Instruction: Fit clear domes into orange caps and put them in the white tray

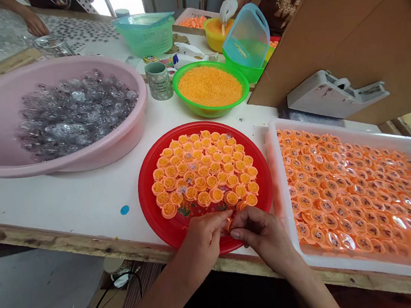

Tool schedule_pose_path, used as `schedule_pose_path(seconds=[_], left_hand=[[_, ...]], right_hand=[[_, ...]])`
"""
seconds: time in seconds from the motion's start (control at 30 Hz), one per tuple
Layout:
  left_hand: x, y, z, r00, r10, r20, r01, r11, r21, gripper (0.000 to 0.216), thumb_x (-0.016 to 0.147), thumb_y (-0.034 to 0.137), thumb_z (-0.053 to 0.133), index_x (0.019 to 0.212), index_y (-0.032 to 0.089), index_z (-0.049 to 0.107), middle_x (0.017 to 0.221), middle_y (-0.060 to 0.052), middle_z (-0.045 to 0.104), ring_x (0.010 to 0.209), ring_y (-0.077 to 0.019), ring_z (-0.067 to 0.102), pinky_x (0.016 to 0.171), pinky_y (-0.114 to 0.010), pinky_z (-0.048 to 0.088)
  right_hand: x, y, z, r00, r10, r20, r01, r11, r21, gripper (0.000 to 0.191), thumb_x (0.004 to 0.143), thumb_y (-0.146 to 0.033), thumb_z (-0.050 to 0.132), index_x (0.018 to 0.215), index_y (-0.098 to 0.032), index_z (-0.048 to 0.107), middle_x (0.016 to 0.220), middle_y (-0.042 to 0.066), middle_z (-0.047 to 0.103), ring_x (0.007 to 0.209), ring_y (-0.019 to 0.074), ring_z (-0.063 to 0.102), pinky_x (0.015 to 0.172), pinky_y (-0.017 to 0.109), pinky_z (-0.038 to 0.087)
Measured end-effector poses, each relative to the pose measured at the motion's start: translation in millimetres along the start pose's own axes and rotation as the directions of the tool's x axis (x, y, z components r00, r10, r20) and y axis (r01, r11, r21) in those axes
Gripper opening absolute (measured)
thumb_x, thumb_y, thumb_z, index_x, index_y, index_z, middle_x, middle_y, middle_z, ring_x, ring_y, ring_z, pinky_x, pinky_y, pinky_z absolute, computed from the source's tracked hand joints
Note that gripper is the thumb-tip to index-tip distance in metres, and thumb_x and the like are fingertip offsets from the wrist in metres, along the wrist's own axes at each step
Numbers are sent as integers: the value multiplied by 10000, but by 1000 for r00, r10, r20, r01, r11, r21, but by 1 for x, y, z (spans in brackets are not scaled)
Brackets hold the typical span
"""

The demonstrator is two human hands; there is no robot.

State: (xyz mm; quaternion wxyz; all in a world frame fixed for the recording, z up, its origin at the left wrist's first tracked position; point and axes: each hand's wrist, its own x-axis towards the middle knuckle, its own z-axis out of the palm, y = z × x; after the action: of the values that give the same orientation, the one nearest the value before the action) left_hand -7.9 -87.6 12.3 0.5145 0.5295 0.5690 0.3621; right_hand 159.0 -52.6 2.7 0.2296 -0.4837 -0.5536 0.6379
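Over the near rim of a red round tray (147, 198), my left hand (202, 236) and my right hand (266, 235) meet in a pinch. Between their fingertips is a small orange toy cup (230, 225), mostly covered by the fingers. Several more orange toy cups (203, 199), each on a saucer-like base and filled with yellow-orange bits, stand close together on the tray. A few small clear pieces lie among them. To the right, a white plastic bin (286, 204) holds many orange cups (330, 195) topped with clear, printed covers.
A pink basin (141, 126) of clear domed pieces (78, 113) stands left. Behind the tray are a green mug (160, 83) and a green bowl (201, 111) of orange granules. A tape dispenser (331, 96) sits by a cardboard panel (361, 37). Across the table, a person's gloved hand (228, 11) works above a yellow bowl.
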Motion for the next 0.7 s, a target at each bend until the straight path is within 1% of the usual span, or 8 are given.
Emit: schedule_pose_path(seconds=[0.07, 0.1, 0.17, 0.3, 0.4, 0.53, 0.7], left_hand=[[0, 1, -1, 999, 26, 35, -26, 1000, 5, 339, 893, 145, 395, 966, 164, 726, 891, -77, 730, 841, -194, 670, 791, -289, 511], [-1, 2, -2, 998, 37, 54, -38, 999, 3, 332, 886, 137, 391, 888, 163, 722, 796, -58, 706, 756, -178, 648, 721, -267, 500], [-1, 3, -4, 997, 42, 68, -42, 999, 4, 320, 876, 130, 393, 809, 165, 704, 706, -34, 661, 676, -155, 603, 650, -243, 463], [-3, 3, -6, 998, 13, 53, -13, 1000, -4, 299, 876, 144, 403, 835, 177, 698, 728, -28, 660, 696, -151, 593, 670, -240, 449], [-2, 3, -4, 998, -5, 61, 4, 1000, 13, 298, 871, 144, 392, 772, 168, 672, 689, -24, 623, 668, -149, 571, 639, -238, 434], [-2, 5, -4, 999, -18, 41, 17, 999, 33, 303, 882, 151, 379, 727, 169, 638, 680, -24, 597, 662, -149, 558, 631, -238, 427], [-4, 11, -8, 997, -2, 73, -2, 998, 55, 301, 874, 120, 381, 733, 166, 643, 706, -24, 621, 681, -144, 567, 624, -234, 403]], right_hand=[[0, -2, 0, 1000, 10, -5, -10, 1000, -2, 113, 779, -217, 716, 740, -197, 612, 682, -29, 601, 579, 98, 509, 517, 222, 407], [0, -3, -1, 1000, 13, -10, -13, 1000, -3, 118, 783, -229, 716, 744, -196, 610, 678, -31, 594, 581, 97, 507, 514, 219, 402], [0, -4, -2, 1000, 23, -11, -23, 1000, 8, 147, 780, -260, 728, 749, -194, 600, 669, -33, 583, 580, 98, 504, 506, 217, 396], [0, -5, -5, 999, 32, 11, -33, 999, 32, 192, 764, -289, 750, 735, -193, 586, 658, -34, 581, 569, 98, 503, 490, 214, 391], [-1, -4, -3, 1000, 12, 10, -12, 1000, 0, 154, 766, -263, 746, 732, -200, 609, 646, -35, 587, 570, 104, 520, 505, 223, 408], [0, -3, -2, 1000, -16, 11, 17, 999, -48, 129, 758, -225, 747, 724, -204, 624, 641, -34, 596, 578, 110, 533, 528, 232, 423], [1, 0, -3, 1000, 20, 7, -20, 1000, -16, 168, 771, -250, 740, 724, -199, 587, 649, -40, 590, 570, 100, 515, 510, 222, 407]])
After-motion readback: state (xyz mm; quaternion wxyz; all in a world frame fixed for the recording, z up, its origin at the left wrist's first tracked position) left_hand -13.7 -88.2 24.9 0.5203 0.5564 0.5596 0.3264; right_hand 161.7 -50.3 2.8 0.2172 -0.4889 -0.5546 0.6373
